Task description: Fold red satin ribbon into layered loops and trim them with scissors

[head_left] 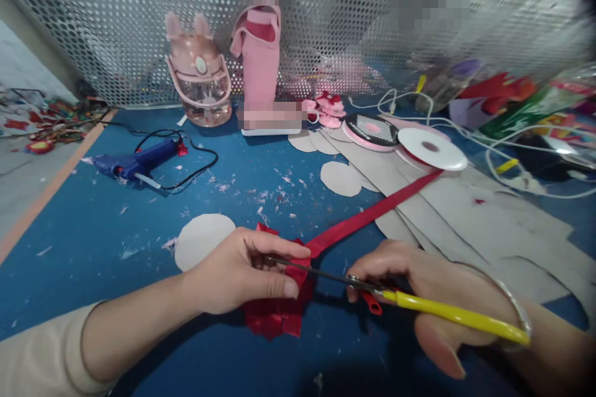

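My left hand (254,267) is closed, its thumb and fingers pinching a red ribbon (379,211). Cut red ribbon pieces (274,319) lie below that hand on the blue tabletop. The ribbon runs up and to the right to a white spool (433,147). My right hand (410,285) grips scissors (447,311) with a yellow handle, the blades pointing left. They reach across the ribbon at my left fingertips, partly hidden by those fingers. A small red tube-like end (372,304) shows under my right fingers.
A blue glue gun (144,161) with a black cord lies at the left. White paper circles (202,239) and grey card sheets (447,217) rest on the table. A clear bottle (205,87), a pink holder (261,68) and white cables (465,121) stand or lie along a perforated metal panel.
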A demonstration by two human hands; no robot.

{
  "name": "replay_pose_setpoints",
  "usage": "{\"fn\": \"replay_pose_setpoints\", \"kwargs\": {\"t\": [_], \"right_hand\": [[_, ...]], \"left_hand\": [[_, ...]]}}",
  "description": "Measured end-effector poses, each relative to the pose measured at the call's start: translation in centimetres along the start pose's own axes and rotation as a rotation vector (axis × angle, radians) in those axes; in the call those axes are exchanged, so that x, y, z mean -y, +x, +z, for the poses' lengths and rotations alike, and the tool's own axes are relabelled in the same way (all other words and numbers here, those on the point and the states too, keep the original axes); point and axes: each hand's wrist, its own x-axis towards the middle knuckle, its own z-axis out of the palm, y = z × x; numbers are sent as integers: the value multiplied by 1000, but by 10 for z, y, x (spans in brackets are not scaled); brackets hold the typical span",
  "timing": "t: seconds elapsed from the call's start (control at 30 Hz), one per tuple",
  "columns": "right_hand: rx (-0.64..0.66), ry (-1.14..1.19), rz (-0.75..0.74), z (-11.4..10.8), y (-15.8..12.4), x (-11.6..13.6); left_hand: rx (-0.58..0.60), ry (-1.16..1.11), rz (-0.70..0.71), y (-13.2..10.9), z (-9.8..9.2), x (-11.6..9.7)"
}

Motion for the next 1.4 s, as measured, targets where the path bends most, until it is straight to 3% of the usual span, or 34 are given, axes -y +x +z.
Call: {"fn": "replay_pose_setpoints", "kwargs": {"t": [0.23, 0.4, 0.53, 0.7, 0.93, 1.2, 1.3, 1.4], "right_hand": [[153, 364, 62, 1, 6, -16], [112, 369, 99, 4, 6, -16], [79, 349, 84, 5, 2, -9], [-73, 473, 5, -1, -5, -11], [-28, 275, 10, -16, -12, -16], [-31, 253, -15, -14, -6, -10], [-5, 216, -8, -14, -6, -9], [-9, 35, -37, -18, -11, -12]], "left_hand": [[-111, 313, 217, -1, 0, 1], [-198, 437, 263, 0, 2, -2], [-213, 373, 223, 1, 4, -2], [-193, 146, 134, -3, 3, 1], [-196, 143, 168, -2, -7, 4], [-202, 8, 85, 2, -4, 3], [-199, 47, 117, 2, -7, 2], [-188, 92, 149, 3, -7, 0]]}}
